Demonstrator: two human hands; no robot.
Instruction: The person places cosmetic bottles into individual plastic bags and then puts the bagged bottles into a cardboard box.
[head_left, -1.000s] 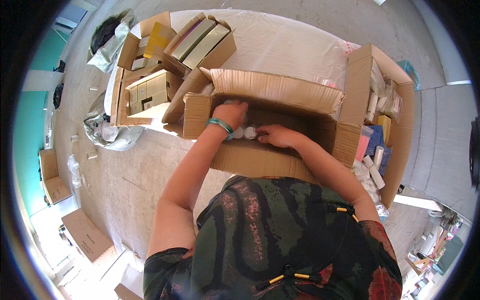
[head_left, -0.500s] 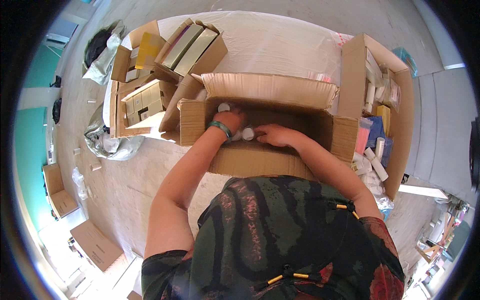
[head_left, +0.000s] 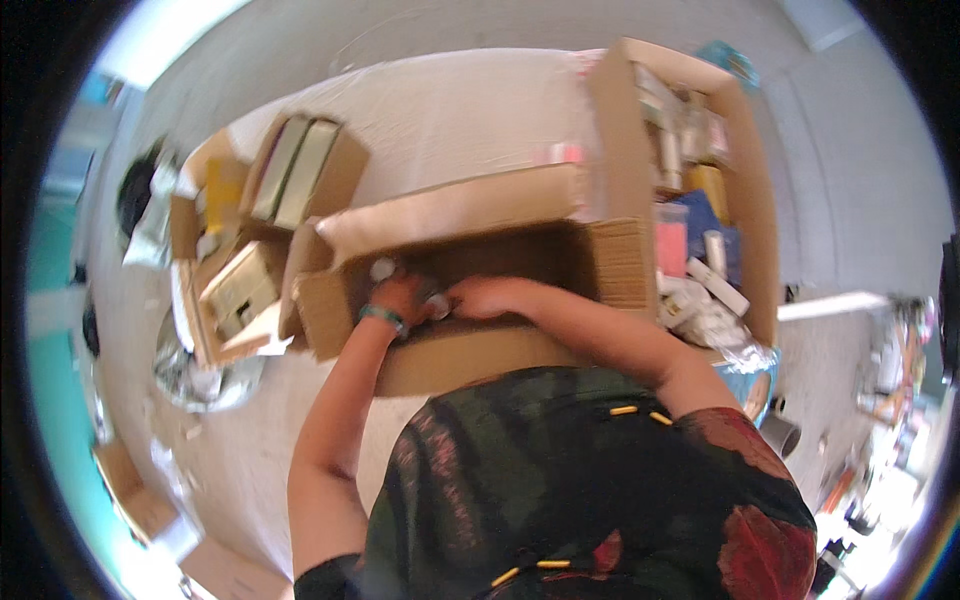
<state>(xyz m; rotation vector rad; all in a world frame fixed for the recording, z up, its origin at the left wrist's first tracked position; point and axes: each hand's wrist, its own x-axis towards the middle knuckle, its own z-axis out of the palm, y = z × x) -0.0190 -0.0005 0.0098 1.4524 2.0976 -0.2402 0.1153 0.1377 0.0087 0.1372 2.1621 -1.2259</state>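
Note:
Both my hands reach down into a large open cardboard box (head_left: 470, 215) in front of me. My left hand (head_left: 400, 296), with a teal band at the wrist, and my right hand (head_left: 487, 296) meet over a small pale round object (head_left: 437, 306) between them. A second small pale round object (head_left: 382, 268) lies just beyond my left hand inside the box. The picture is blurred, so which hand grips the small object cannot be made out. The box's inside is mostly in shadow.
A tall open carton (head_left: 690, 170) full of small packaged goods stands to the right. To the left sit several smaller open cartons (head_left: 300, 175) with boxed items (head_left: 240, 285), a crumpled plastic bag (head_left: 195, 375), and flat cartons (head_left: 130, 490) on the floor.
The view has swung, shifting the boxes right and down in the picture. My hands stay together inside the big box, moved slightly deeper.

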